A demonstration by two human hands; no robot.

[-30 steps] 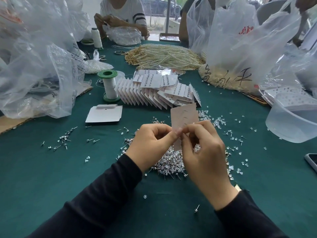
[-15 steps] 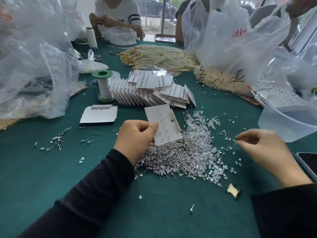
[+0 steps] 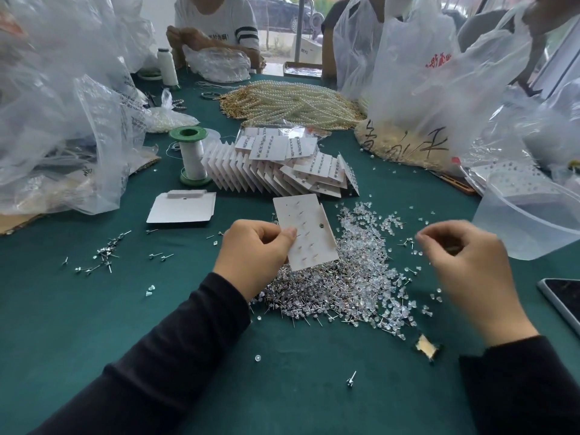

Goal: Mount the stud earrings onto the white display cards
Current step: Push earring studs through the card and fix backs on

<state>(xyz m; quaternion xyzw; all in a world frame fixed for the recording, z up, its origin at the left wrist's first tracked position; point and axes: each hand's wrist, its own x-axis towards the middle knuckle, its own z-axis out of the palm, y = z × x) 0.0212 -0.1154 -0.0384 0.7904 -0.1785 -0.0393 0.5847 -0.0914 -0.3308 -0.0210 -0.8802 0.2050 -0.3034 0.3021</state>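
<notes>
Left hand: fingers curled, thumb pressed on the near left edge of a white display card. It holds the card tilted above the table, back face toward the camera. Several thin stud posts poke through the card in two columns; one small dark spot sits near its right edge.

Right hand: raised to the right of the card and well apart from it. Thumb and forefinger tips are drawn together and the other fingers are curled. The hand is blurred, so I cannot tell whether anything is pinched between the tips.

Under and between the hands: a pile of stud earrings, silver posts pointing every way, lying on the green table cloth. The pile runs into a heap of clear earring backs on its far right side. One lone stud lies near the bottom edge.

Left of the pile: a small scatter of loose studs. Beyond it lies a flat stack of blank cards.

Farther back: a fanned row of filled cards, with a green-capped spool standing at its left end. Behind them is a mound of pearl strands.

Right edge: a clear plastic tub, and a phone lying flat.

Clear plastic bags crowd both sides of the table.
</notes>
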